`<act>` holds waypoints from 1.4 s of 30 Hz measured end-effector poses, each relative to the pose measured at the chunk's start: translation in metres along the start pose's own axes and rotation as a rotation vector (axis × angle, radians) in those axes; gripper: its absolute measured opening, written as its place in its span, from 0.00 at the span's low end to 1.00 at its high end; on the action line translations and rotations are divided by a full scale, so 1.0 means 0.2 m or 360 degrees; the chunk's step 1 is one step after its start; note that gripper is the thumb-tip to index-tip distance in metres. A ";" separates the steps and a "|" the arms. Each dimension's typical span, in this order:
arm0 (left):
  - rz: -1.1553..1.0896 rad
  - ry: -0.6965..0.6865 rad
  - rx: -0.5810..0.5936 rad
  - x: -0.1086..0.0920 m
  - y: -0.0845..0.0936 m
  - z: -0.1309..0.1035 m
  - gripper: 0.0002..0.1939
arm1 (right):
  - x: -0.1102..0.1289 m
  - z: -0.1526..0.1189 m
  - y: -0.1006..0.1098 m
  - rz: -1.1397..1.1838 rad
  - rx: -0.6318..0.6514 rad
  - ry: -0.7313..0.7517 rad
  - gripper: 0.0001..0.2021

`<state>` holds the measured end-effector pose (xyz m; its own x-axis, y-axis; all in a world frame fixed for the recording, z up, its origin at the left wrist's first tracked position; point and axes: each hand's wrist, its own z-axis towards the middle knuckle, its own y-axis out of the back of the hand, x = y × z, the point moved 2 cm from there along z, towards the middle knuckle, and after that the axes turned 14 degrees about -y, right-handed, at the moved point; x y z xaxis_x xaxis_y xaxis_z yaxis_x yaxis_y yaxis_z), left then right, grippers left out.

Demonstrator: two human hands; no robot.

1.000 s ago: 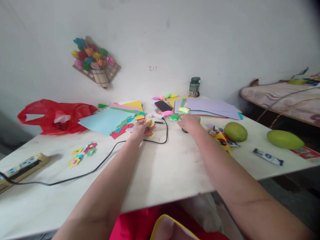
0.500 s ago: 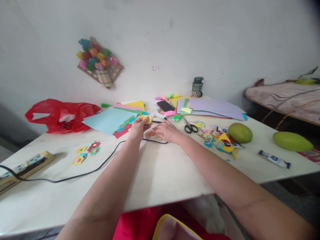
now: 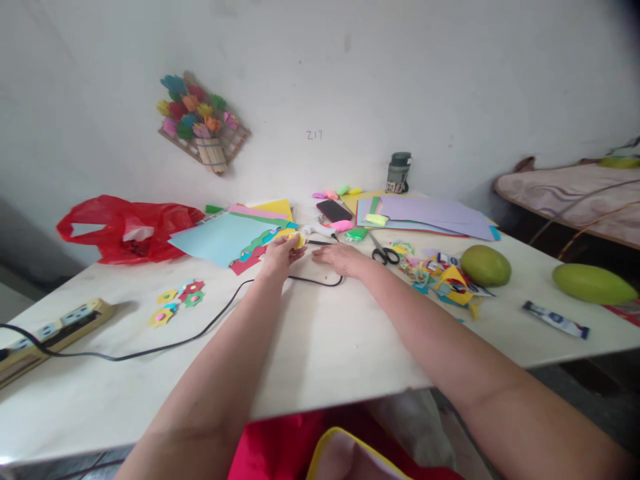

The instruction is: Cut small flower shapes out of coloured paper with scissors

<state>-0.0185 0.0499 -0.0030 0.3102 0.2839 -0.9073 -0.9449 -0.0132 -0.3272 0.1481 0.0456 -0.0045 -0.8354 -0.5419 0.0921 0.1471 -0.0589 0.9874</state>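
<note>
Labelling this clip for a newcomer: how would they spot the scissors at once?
On the white table, find the right hand. Between it and the colourful paper scraps lie the scissors, set apart from those scraps by their two black looped handles.

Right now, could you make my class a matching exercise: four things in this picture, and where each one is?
1. yellow piece
2. scissors
3. plastic bag
4. bottle

A. behind the purple sheet
B. between the right hand and the paper scraps
C. held in the left hand
D. left of the light-blue sheet

Pairs: 1-C; 2-B; 3-D; 4-A
</note>
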 end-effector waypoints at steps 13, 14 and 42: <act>0.0121 0.0140 0.0181 -0.01 -0.02 -0.03 0.15 | 0.01 0.00 0.03 0.1369 -0.0304 -0.0535 0.13; 0.0112 0.0142 0.0207 -0.01 -0.02 -0.03 0.15 | 0.03 0.00 0.03 0.1510 -0.0289 -0.0548 0.12; 0.0309 0.0221 0.0497 -0.02 0.03 -0.01 0.11 | 0.05 -0.02 0.00 0.2244 -0.0110 -0.0912 0.11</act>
<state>-0.0258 0.0468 -0.0022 0.1136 0.1723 -0.9785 -0.9672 0.2443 -0.0693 0.1419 0.0374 -0.0034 -0.0805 0.1993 0.9766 0.9851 0.1651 0.0475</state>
